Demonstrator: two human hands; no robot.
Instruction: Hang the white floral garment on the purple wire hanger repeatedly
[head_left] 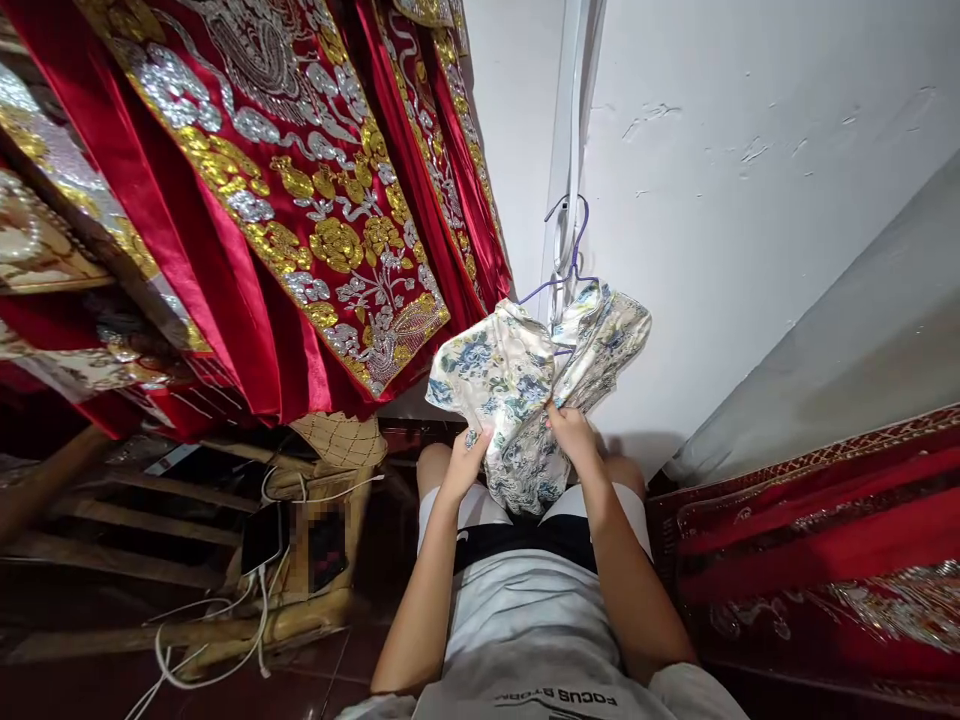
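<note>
A cream dress with blue flowers hangs on a purple wire hanger against a white wall. My left hand grips the dress near its lower left part, fingers pinched into the cloth. Higher and to the right, my right hand is closed on the fabric near the dress's middle. Both forearms reach up from my lap, where I wear white shorts and a white shirt.
Red satin garments with gold and silver embroidery hang at the left. More red embroidered cloth lies at the right. A wooden chair at lower left carries a phone and white cables. A white pipe runs down the wall.
</note>
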